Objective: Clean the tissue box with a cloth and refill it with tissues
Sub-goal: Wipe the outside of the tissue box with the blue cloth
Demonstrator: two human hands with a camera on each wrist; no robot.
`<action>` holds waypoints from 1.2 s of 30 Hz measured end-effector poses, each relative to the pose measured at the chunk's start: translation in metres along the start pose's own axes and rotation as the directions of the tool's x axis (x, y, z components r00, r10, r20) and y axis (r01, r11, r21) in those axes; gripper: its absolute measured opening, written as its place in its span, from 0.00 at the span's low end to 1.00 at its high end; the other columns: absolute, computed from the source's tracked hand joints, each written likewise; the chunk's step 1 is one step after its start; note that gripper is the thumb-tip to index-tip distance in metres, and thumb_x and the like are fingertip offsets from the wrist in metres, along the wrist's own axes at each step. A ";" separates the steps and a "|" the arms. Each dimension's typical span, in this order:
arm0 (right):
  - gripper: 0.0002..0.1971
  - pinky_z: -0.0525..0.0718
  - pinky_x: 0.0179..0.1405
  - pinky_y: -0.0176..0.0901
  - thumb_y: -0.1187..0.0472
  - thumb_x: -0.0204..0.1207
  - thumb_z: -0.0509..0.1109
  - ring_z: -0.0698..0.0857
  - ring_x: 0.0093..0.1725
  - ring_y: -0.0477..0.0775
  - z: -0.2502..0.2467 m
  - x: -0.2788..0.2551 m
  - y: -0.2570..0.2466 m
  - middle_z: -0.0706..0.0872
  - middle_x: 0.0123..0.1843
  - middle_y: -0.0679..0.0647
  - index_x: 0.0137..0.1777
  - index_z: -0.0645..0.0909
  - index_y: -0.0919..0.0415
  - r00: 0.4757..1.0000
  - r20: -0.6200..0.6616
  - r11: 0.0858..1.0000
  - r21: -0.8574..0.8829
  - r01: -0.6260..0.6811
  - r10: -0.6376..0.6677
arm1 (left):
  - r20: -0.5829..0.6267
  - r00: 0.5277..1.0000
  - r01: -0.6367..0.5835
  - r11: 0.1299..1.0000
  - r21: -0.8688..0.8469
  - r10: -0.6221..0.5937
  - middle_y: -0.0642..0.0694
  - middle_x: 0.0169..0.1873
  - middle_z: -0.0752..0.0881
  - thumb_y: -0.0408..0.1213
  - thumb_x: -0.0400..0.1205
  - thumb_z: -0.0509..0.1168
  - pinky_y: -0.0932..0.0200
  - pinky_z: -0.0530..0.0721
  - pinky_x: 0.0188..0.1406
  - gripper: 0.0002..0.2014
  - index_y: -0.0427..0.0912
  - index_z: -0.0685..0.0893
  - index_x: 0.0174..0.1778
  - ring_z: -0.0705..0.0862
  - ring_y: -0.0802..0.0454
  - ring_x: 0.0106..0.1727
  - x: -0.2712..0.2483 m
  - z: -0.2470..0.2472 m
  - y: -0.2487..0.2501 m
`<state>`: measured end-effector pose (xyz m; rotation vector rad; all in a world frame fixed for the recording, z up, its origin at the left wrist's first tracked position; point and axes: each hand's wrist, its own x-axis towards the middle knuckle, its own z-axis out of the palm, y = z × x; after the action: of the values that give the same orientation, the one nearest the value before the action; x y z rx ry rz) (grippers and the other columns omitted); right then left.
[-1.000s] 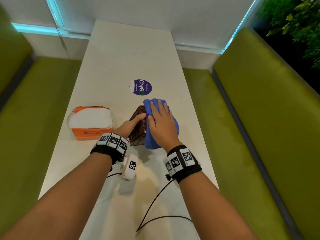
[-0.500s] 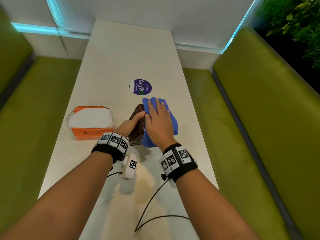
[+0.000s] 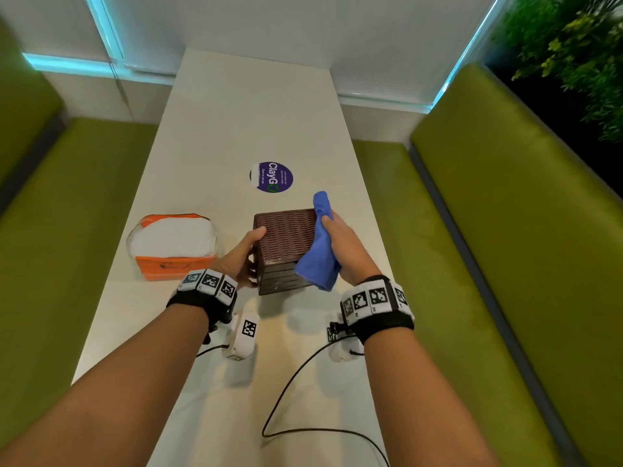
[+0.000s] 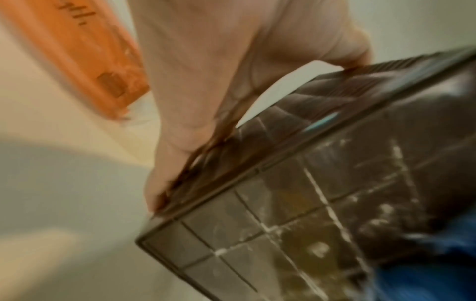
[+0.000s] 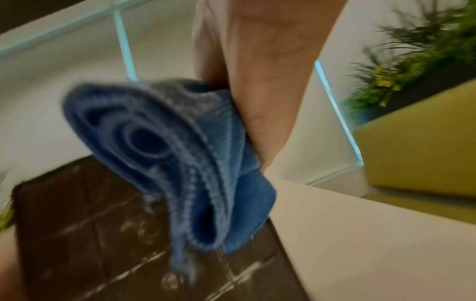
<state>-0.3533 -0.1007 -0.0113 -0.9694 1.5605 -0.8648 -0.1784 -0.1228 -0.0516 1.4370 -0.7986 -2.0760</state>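
The brown woven tissue box (image 3: 285, 237) is tipped on its side on the white table (image 3: 236, 112), its gridded base (image 4: 296, 203) facing me and streaked with pale dust. My left hand (image 3: 251, 254) grips the box's left side, thumb on the upper face. My right hand (image 3: 332, 230) grips a bunched blue cloth (image 3: 320, 251) against the box's right edge, and the cloth's folds (image 5: 167, 152) hang over the base (image 5: 90, 234). An orange pack of white tissues (image 3: 172, 247) lies to the left of the box.
A round purple sticker (image 3: 271, 176) sits on the table beyond the box. A black cable (image 3: 296, 399) loops across the near table. Green benches (image 3: 505, 264) flank both sides, a wall closes the far end, and plants (image 3: 573, 45) stand at the upper right.
My right hand lay flat on the spread cloth over the box. It now grips the cloth bunched at the box's right edge, leaving the upper face uncovered. The left hand keeps its hold.
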 end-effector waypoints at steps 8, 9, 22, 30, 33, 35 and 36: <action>0.27 0.65 0.81 0.57 0.47 0.83 0.51 0.67 0.81 0.56 0.018 -0.014 -0.010 0.67 0.82 0.53 0.83 0.58 0.47 0.994 -0.004 0.988 -0.109 0.109 -0.110 | 0.062 0.996 -0.048 0.956 -0.290 0.069 0.46 0.46 0.92 0.58 0.78 0.58 0.49 0.87 0.50 0.24 0.46 0.84 0.60 0.91 0.48 0.45 0.015 -0.003 -0.028; 0.28 0.57 0.84 0.55 0.48 0.84 0.51 0.59 0.84 0.53 0.022 -0.016 -0.008 0.60 0.85 0.51 0.84 0.54 0.48 0.990 -0.002 0.977 -0.163 0.135 -0.138 | 0.053 0.997 -0.044 0.958 -0.283 0.061 0.47 0.43 0.93 0.55 0.83 0.54 0.52 0.88 0.47 0.22 0.45 0.82 0.62 0.91 0.50 0.42 0.016 -0.006 -0.028; 0.25 0.53 0.83 0.59 0.56 0.87 0.45 0.49 0.86 0.57 0.045 -0.005 0.018 0.53 0.86 0.56 0.84 0.49 0.56 0.977 -0.035 0.809 -0.568 0.153 -0.209 | -0.226 0.974 -0.015 0.992 -0.122 -0.013 0.43 0.40 0.82 0.39 0.88 0.52 0.58 0.86 0.24 0.21 0.31 0.72 0.73 0.82 0.49 0.39 0.019 -0.027 -0.019; 0.26 0.54 0.83 0.60 0.56 0.86 0.47 0.50 0.85 0.62 0.056 0.000 0.027 0.53 0.86 0.59 0.84 0.51 0.57 0.966 -0.153 0.688 -0.725 0.035 -0.210 | -0.011 1.000 -0.003 0.997 0.082 0.004 0.38 0.57 0.88 0.64 0.60 0.74 0.48 0.85 0.57 0.40 0.41 0.85 0.63 0.87 0.39 0.55 0.012 -0.012 -0.002; 0.26 0.44 0.84 0.58 0.53 0.87 0.46 0.42 0.86 0.56 0.061 -0.005 0.029 0.47 0.87 0.54 0.85 0.48 0.51 0.969 -0.069 0.736 -0.663 0.135 -0.239 | -0.090 0.995 -0.021 0.990 0.138 0.034 0.36 0.55 0.89 0.63 0.54 0.75 0.48 0.86 0.57 0.41 0.40 0.86 0.60 0.88 0.40 0.51 0.015 -0.011 -0.001; 0.26 0.44 0.84 0.58 0.51 0.86 0.47 0.44 0.86 0.54 0.054 -0.003 0.033 0.49 0.87 0.51 0.84 0.49 0.46 0.955 -0.013 0.713 -0.668 0.212 -0.296 | -0.125 0.992 -0.017 0.989 0.145 0.035 0.36 0.53 0.90 0.63 0.52 0.76 0.45 0.85 0.60 0.40 0.40 0.87 0.56 0.89 0.39 0.50 0.016 -0.010 -0.001; 0.26 0.46 0.84 0.59 0.51 0.86 0.47 0.46 0.86 0.53 0.047 0.002 0.035 0.51 0.87 0.51 0.84 0.50 0.45 0.949 -0.008 0.697 -0.680 0.226 -0.316 | -0.143 0.989 -0.014 0.990 0.140 0.034 0.36 0.52 0.90 0.63 0.51 0.77 0.43 0.85 0.61 0.40 0.40 0.88 0.55 0.89 0.39 0.51 0.018 -0.012 -0.002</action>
<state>-0.3125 -0.0901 -0.0517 -1.7378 1.9203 -0.5472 -0.1736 -0.1361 -0.0679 1.6237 -0.9106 -1.9049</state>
